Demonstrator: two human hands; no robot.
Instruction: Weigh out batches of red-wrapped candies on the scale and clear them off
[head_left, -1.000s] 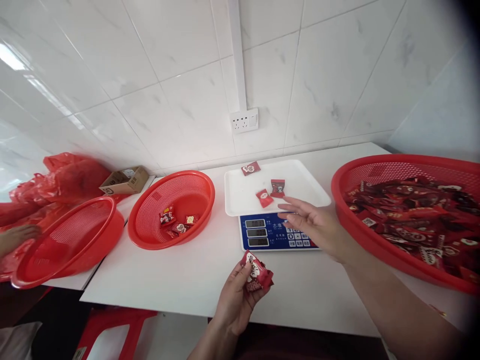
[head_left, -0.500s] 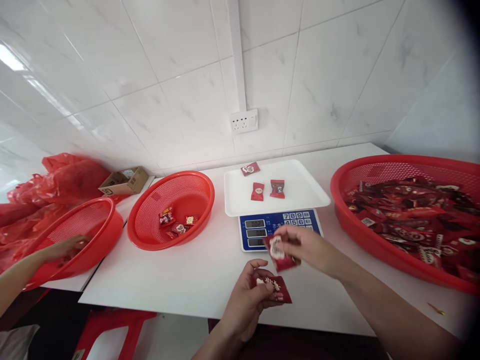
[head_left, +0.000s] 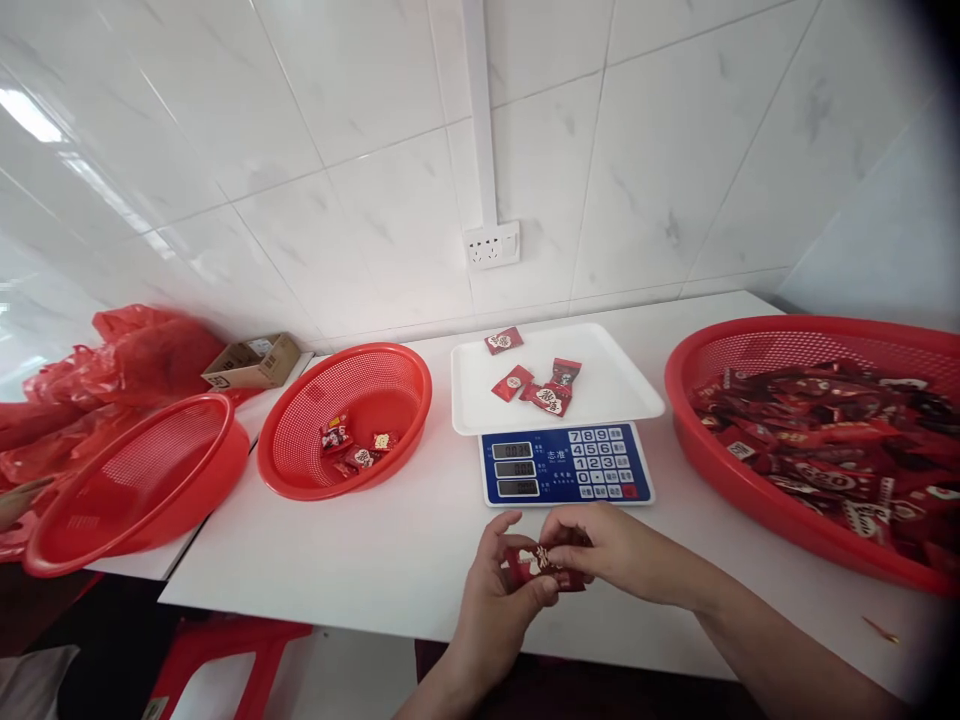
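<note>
Low in front of the scale, my left hand (head_left: pixel 504 592) is closed on a dark red candy packet (head_left: pixel 534 563) with pale lettering. My right hand (head_left: pixel 600 548) pinches the right side of the same packet, its fingertips partly hiding it. Just beyond my hands stands the blue digital scale (head_left: pixel 559 466) with a white tray (head_left: pixel 480 405) on top. Several red wrapped candies lie on the tray: one packet (head_left: pixel 503 340) at the back left, and a loose cluster nearer the middle, including a packet (head_left: pixel 551 399) with pale lettering.
On the right, a large red basket (head_left: pixel 686 440) holds a heap of wrapped candies. A red basket (head_left: pixel 420 395) left of the scale has a few candies. Farther left are another red basket (head_left: pixel 217 480), red plastic bags (head_left: pixel 150 350), a cardboard box (head_left: pixel 255 362) and another person's hand (head_left: pixel 19 502).
My right hand has put a candy packet onto the tray and come back to the packet in my left hand. The other person's hand has left the far-left basket.
</note>
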